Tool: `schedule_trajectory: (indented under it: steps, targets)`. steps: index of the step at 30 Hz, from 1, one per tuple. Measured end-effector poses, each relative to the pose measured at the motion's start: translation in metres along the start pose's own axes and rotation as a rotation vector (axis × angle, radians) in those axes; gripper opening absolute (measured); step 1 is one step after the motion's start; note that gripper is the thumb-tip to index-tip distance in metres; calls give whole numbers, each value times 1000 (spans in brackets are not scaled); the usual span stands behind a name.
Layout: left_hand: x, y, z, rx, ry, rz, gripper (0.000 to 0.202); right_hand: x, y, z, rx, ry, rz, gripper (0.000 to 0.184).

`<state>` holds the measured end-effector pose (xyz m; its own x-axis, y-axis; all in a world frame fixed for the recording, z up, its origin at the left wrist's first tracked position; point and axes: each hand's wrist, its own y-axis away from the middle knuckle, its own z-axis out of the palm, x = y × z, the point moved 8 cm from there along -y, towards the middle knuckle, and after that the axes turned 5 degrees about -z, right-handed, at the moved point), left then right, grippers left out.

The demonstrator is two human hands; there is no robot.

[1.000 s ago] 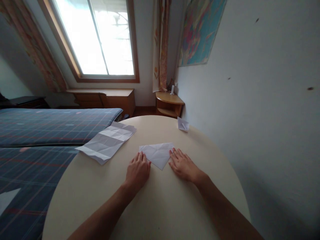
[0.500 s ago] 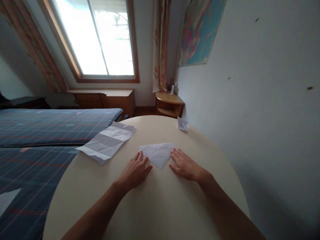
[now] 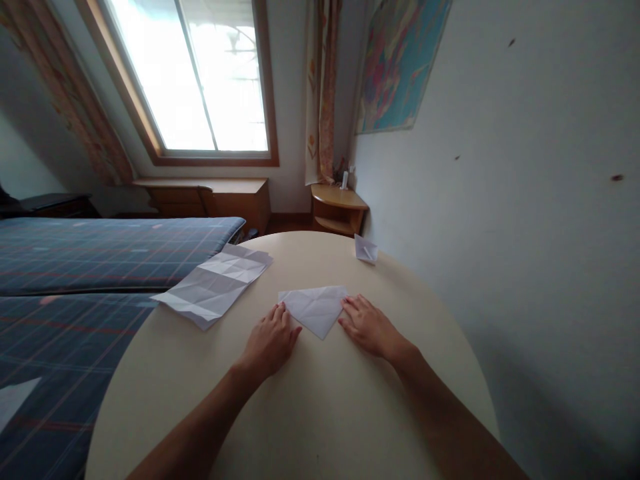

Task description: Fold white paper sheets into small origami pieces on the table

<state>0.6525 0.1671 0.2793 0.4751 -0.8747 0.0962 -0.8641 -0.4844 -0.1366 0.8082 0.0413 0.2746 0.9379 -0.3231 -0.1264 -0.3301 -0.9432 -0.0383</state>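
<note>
Folded paper (image 3: 316,310) is being kept unmoved, inside the table (image 3: 320,407) edge — left hand (image 3: 270,337) and right hand (image 3: 369,325) resting, thumbs spread.

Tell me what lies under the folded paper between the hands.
The folded paper rests on the cream tabletop, which shows past its edges. The patch directly beneath is covered, so whether anything else lies there cannot be seen.

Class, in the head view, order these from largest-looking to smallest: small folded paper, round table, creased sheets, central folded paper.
1. Round table
2. Creased sheets
3. Central folded paper
4. Small folded paper; it is farther from the camera, so its true size is less sure.
</note>
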Motion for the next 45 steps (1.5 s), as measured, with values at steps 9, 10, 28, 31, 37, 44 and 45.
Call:
schedule_trajectory:
  steps: [9, 10, 28, 31, 37, 44, 45]
  targets:
    - [-1, 1, 0, 66, 15, -37, 48, -10, 0, -11, 30, 6, -69, 52]
    - [-1, 1, 0, 74, 16, -48, 50, -11, 0, -13, 36, 3, -83, 49]
    - [5, -3, 3, 142, 47, -118, 50, 11, -9, -19, 130, -217, -110, 33]
    - [2, -4, 1, 151, 21, -136, 52, 1, -5, -23, 103, -214, -176, 29]
    - [-3, -1, -10, 181, -22, -205, 61, -42, 14, -38, -23, -219, -298, 39]
    - [11, 3, -8, 170, 32, -168, 80, -46, 18, -42, -113, -328, -273, 32]
    - [14, 3, -6, 163, 38, -165, 84, -45, 18, -43, -119, -350, -272, 32]
